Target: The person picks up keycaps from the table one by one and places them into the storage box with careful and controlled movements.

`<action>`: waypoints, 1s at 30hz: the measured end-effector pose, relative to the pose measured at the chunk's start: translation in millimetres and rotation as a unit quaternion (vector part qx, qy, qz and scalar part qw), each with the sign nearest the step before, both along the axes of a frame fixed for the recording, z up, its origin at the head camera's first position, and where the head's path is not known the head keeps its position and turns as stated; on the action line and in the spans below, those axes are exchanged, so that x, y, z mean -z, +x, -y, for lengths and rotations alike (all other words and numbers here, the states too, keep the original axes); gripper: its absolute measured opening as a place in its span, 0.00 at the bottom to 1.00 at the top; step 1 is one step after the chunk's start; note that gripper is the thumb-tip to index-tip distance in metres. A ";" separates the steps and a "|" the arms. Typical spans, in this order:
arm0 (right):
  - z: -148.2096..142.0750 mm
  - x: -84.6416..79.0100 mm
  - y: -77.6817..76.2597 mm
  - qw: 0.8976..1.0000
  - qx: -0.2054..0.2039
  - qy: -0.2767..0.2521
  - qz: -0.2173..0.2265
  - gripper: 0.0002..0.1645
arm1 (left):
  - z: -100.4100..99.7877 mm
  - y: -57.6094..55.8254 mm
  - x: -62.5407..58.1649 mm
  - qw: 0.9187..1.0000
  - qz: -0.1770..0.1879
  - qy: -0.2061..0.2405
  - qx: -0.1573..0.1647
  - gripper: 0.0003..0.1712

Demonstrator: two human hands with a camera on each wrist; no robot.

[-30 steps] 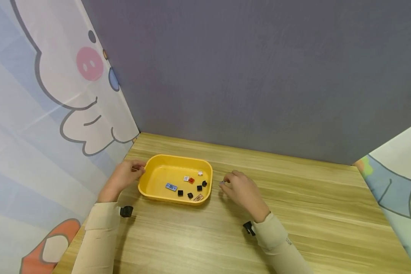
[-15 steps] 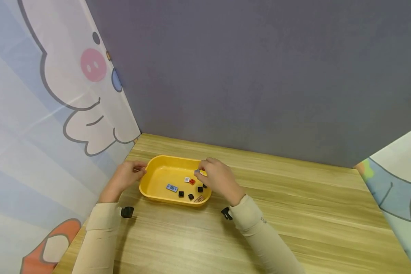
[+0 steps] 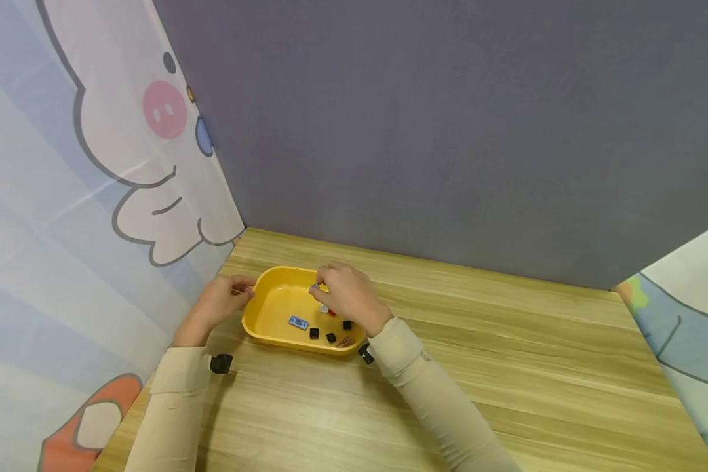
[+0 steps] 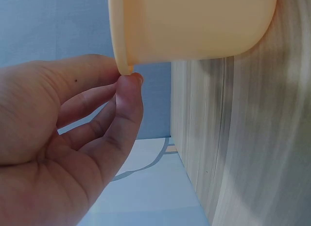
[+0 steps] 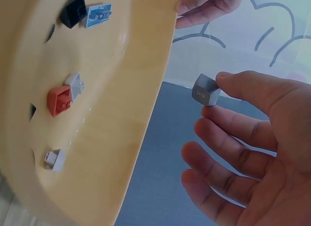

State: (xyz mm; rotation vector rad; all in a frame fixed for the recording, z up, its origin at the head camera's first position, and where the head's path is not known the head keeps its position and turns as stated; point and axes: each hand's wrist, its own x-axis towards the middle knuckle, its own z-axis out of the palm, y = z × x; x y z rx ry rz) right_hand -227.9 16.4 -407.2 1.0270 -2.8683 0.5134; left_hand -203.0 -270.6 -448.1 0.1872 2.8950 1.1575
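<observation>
Over the yellow tray [image 3: 269, 313], my right hand [image 3: 351, 295] pinches a grey-blue keycap [image 5: 205, 91] marked "Ins" between thumb and index finger; its other fingers are spread and bent. At the tray's left end, the thumb and index finger of my left hand [image 4: 73, 119] pinch the rim. Loose keycaps lie in the tray: a long blue one [image 3: 298, 322], a red one [image 5: 59, 101], a white one [image 5: 74, 86] beside it, several black ones [image 3: 314, 333] and a long pale brown one [image 3: 345, 342]. Another white keycap [image 5: 55, 160] shows in the right wrist view; the right hand hides it from the head view.
The tray stands on a wood-grain table [image 3: 507, 367], left of its middle. A dark grey panel [image 3: 425, 144] rises behind the table. Cartoon-printed cloth [image 3: 112, 196] hangs at the left side, with more at the right. Black wrist mounts [image 3: 221, 363] stick out from the cuffs.
My right hand has moved left with the keycap, from beside the tray's right end to over its far middle part. The left hand has stayed at the rim.
</observation>
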 end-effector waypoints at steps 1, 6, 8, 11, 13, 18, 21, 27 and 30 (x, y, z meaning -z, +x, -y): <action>0.7 -0.1 -0.4 1.000 0.000 0.001 -0.002 0.17 | -0.7 0.0 -0.5 1.000 0.000 0.002 0.000 0.15; 1.1 -1.5 -0.9 1.000 0.005 0.008 -0.009 0.19 | -1.9 -0.7 -1.9 1.000 -0.008 0.001 0.002 0.15; 0.3 -2.4 -0.6 1.000 0.007 0.009 -0.005 0.20 | -1.9 -1.1 -1.9 1.000 -0.007 0.002 0.002 0.15; -1.5 -3.3 0.3 1.000 0.011 0.012 0.001 0.20 | -1.5 -1.3 -1.5 1.000 -0.005 0.005 0.003 0.15; -2.8 -4.3 1.0 1.000 0.014 0.014 0.005 0.20 | -1.2 -1.3 -1.1 1.000 -0.001 0.007 0.005 0.15; -5.6 -6.2 2.1 0.999 0.025 0.018 0.008 0.19 | -1.2 -2.2 -0.6 1.000 -0.003 0.004 0.005 0.15; -7.7 -6.8 2.8 0.999 0.027 0.019 0.006 0.19 | -1.5 -2.7 -0.5 1.000 -0.006 0.002 0.004 0.15; -16.2 -6.8 5.4 1.000 0.025 0.009 -0.002 0.19 | -0.9 0.7 -3.3 1.000 0.001 -0.004 0.013 0.16; -23.2 -6.9 7.6 1.000 0.029 0.001 -0.009 0.18 | -0.3 3.7 -7.0 1.000 0.009 -0.016 0.013 0.18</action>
